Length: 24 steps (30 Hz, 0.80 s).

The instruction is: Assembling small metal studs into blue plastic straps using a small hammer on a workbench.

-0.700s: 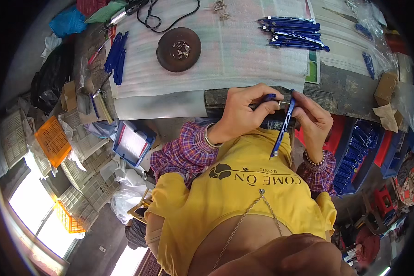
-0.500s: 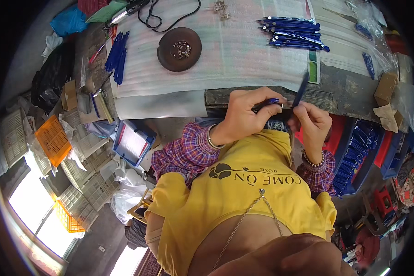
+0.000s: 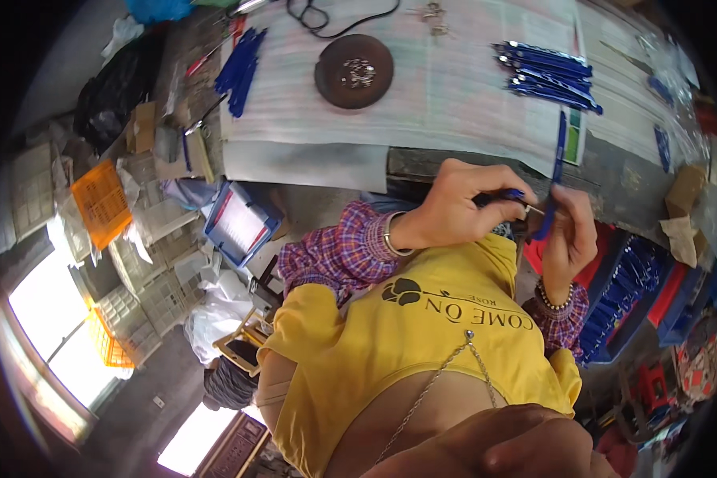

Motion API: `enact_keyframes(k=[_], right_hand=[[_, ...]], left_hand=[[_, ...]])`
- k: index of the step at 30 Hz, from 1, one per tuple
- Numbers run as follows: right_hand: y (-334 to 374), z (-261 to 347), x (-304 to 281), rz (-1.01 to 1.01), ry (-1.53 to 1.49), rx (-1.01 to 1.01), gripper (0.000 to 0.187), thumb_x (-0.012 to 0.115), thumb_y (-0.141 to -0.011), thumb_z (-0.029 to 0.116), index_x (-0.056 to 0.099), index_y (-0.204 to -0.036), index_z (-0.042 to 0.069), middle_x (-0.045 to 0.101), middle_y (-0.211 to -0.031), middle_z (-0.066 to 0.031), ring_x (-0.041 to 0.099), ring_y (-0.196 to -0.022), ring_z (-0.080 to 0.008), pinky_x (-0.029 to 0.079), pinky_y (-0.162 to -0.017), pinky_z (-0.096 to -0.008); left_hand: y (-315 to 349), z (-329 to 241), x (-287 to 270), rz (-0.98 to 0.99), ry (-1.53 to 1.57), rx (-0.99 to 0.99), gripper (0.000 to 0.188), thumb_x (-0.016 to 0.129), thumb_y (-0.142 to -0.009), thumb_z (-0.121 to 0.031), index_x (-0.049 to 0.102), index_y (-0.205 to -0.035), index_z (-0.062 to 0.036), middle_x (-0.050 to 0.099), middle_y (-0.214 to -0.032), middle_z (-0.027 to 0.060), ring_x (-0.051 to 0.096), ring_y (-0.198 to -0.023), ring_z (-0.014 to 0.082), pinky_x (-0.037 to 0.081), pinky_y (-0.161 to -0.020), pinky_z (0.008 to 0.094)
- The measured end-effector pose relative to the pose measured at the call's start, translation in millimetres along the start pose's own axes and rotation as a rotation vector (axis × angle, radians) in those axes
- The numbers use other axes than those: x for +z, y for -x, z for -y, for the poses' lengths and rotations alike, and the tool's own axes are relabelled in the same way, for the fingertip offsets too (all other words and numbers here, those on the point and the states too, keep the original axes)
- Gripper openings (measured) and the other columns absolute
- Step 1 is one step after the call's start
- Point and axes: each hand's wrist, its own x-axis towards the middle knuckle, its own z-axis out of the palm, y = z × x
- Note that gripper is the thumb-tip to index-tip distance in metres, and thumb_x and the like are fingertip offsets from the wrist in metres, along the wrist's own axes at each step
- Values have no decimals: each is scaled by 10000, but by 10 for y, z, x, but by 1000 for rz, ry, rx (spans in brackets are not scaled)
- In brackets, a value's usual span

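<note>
My left hand (image 3: pixel 462 205) is closed around a small tool with a dark blue handle (image 3: pixel 511 193), its thin metal shaft pointing right. The fingers of my right hand (image 3: pixel 572 235) pinch a long, slim blue strip (image 3: pixel 560 151) that stands nearly upright just past the table edge. The tool's tip meets or nearly meets the strip's lower part; contact is hard to tell. On the table lies a pile of similar blue strips (image 3: pixel 550 76) with shiny round ends at the right, and another bundle of blue strips (image 3: pixel 240 72) at the left. A brown round dish (image 3: pixel 327 76) holds small shiny metal pieces (image 3: pixel 358 73).
White foam sheeting (image 3: pixel 446 111) covers the table, with a black cord (image 3: pixel 350 32) and small metal parts (image 3: pixel 434 17) at the back. Below right, a blue bin (image 3: pixel 621 295) holds many blue strips. At left are a blue tray with paper (image 3: pixel 240 223) and an orange crate (image 3: pixel 101 203).
The view has shifted, so the table appears further up and right. My right hand has turned the blue strip more upright, and its lower end now shows below the fingers.
</note>
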Motion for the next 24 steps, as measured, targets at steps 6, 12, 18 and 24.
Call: enact_keyframes(k=[6, 12, 18, 24], right_hand=[[-105, -137, -9, 72, 240, -249, 240, 565, -785, -92, 618, -1011, -32, 524, -1115, -146, 592, -845, -172, 470, -691, -238], [-74, -79, 98, 188, -151, 449, 164, 589, -857, -22, 596, -1021, -26, 627, -908, -86, 574, -650, -86, 449, -570, -186], [-31, -116, 118, 296, -406, 678, 355, 566, -903, 51, 519, -1253, 13, 639, -815, -48, 534, -568, -27, 360, -408, -145], [-49, 295, -18, 250, -488, 731, 674, 539, -908, 61, 176, -1475, 34, 643, -778, -103, 500, -474, -34, 356, -400, -140]], left_hand=[[30, -65, -9, 33, 288, -167, 158, 633, -771, 90, 678, -910, 29, 693, -749, 96, 669, -677, 110, 517, -615, 211], [25, 59, -56, -46, 239, -174, 150, 602, -820, 81, 657, -956, 50, 692, -819, 101, 664, -722, 121, 533, -666, 217], [-57, 235, -84, -99, 124, -186, 123, 605, -835, 57, 641, -953, 56, 685, -818, 96, 667, -742, 129, 546, -663, 223], [-100, 205, -94, -81, 80, -211, 121, 602, -828, 63, 646, -940, 51, 681, -778, 85, 663, -719, 112, 538, -645, 218]])
